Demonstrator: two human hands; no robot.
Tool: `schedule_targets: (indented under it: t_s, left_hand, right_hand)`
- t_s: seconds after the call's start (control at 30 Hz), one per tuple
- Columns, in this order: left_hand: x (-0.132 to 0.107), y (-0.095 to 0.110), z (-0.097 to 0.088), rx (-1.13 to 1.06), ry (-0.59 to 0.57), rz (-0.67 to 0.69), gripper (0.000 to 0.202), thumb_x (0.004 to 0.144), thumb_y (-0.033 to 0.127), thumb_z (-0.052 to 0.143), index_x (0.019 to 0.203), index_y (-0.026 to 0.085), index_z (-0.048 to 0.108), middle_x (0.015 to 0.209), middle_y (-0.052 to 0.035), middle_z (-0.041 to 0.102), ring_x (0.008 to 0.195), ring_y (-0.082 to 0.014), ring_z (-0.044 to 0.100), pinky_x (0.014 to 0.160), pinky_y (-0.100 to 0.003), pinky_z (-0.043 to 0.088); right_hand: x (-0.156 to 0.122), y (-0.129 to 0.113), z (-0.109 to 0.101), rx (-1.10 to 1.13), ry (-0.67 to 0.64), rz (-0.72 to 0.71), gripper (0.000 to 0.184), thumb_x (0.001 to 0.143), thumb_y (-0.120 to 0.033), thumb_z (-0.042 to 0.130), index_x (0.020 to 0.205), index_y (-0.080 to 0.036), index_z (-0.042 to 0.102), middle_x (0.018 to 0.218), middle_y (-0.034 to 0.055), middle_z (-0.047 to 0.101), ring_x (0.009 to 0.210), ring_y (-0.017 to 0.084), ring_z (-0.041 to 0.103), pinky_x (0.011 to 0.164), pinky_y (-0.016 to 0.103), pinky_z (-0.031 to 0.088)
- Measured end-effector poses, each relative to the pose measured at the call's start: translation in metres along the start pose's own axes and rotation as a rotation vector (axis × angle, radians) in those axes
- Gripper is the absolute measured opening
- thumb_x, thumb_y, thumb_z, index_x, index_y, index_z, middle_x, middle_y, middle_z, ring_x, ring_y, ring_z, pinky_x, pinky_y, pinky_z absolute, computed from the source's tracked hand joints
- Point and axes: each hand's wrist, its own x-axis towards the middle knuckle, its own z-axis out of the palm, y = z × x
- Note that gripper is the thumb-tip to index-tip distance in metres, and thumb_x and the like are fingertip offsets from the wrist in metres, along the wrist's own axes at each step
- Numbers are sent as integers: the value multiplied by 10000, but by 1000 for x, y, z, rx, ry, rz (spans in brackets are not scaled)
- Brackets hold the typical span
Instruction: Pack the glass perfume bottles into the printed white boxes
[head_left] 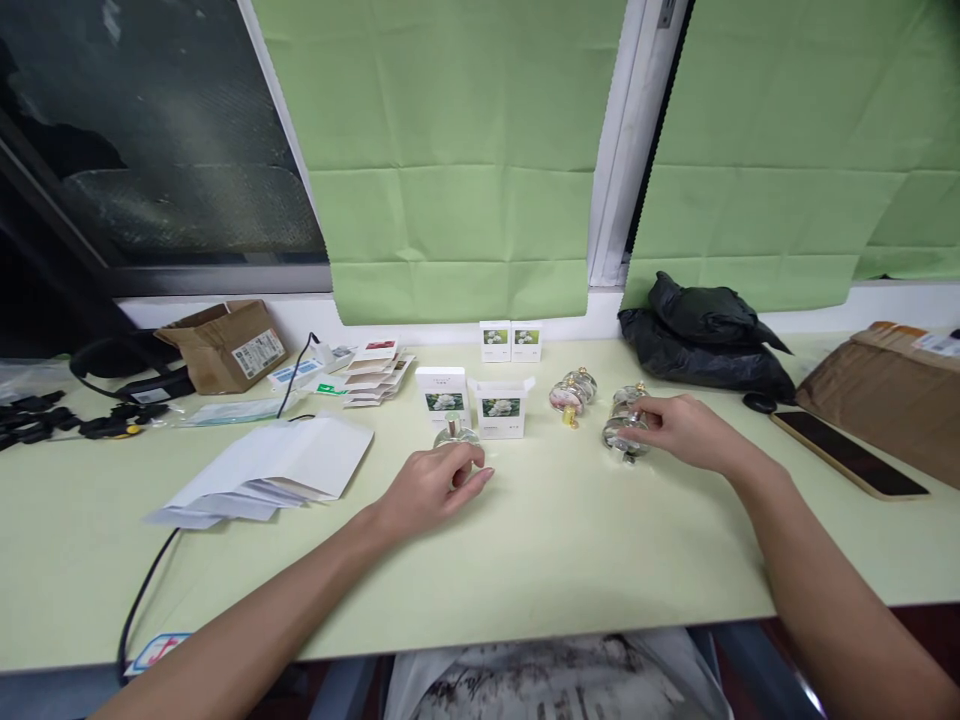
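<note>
Green paper sheets hang over the window behind a pale green bench (525, 560). Left hand (435, 485) is curled around a small clear glass bottle (454, 436) standing on the bench, just in front of a closed white carton (442, 393) with a flower picture. Right hand (686, 430) grips a second, rounder glass bottle (621, 432), lying on its side at mid-bench. An open white carton (501, 405) sits between the hands, set further back. A pink bottle (571, 392) lies just left of the right-hand one. Two small flower boxes (511, 340) stand by the wall. White envelopes (274, 468) lie far left, a dark phone (847, 453) far right, a black bag (705, 340) behind it.
</note>
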Motion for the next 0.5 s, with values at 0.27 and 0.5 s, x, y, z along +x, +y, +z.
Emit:
schedule_targets:
  t_s: [0.27, 0.5]
  left_hand:
    - [-2, -5, 2, -24, -34, -62, 92, 1064, 310, 582, 1038, 226, 610, 681, 57, 570, 565, -102, 508, 587, -223, 419]
    - [4, 8, 2, -78, -137, -131, 325, 1060, 407, 600, 1335, 238, 561, 994, -42, 652, 821, -175, 619, 728, -297, 505]
  right_hand:
    - [0, 0, 7, 6, 165, -92, 389, 1001, -608, 629, 865, -243, 606, 644, -24, 594, 587, 176, 518, 589, 305, 321]
    - [-2, -41, 34, 236, 594, -263, 306, 1030, -505, 654, 1070, -202, 675, 639, -47, 498, 565, 148, 481, 601, 289, 388]
